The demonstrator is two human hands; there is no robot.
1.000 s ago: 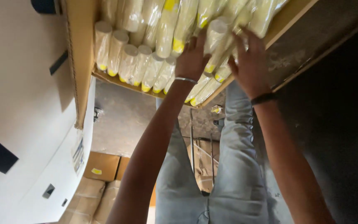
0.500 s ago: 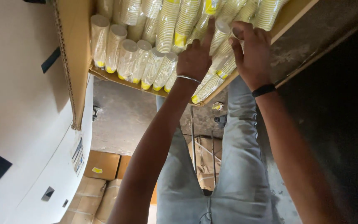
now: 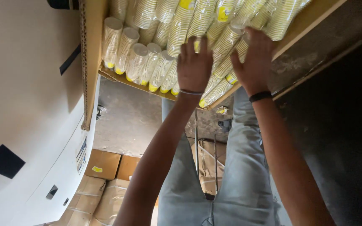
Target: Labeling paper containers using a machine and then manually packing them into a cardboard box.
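An open cardboard box (image 3: 92, 62) holds several long sleeves of stacked white and yellow paper cups (image 3: 156, 62), wrapped in clear plastic and lying side by side. My left hand (image 3: 193, 67), with a thin bracelet at the wrist, lies flat on the top sleeves with its fingers spread. My right hand (image 3: 254, 56), with a black band on the wrist, curls over one sleeve of cups (image 3: 225, 46) near the box's right wall, thumb on one side and fingers on the other. The sleeve lies between my two hands.
The box's right flap (image 3: 311, 25) runs along a dark rough surface (image 3: 340, 104). My legs in grey trousers (image 3: 231, 175) fill the lower middle. Brown cartons (image 3: 105, 167) lie on the floor at lower left, beside a white panel (image 3: 26, 125).
Both hands have shifted slightly along the cup sleeves, and the left hand has flattened and spread its fingers. The view has come closer to the box.
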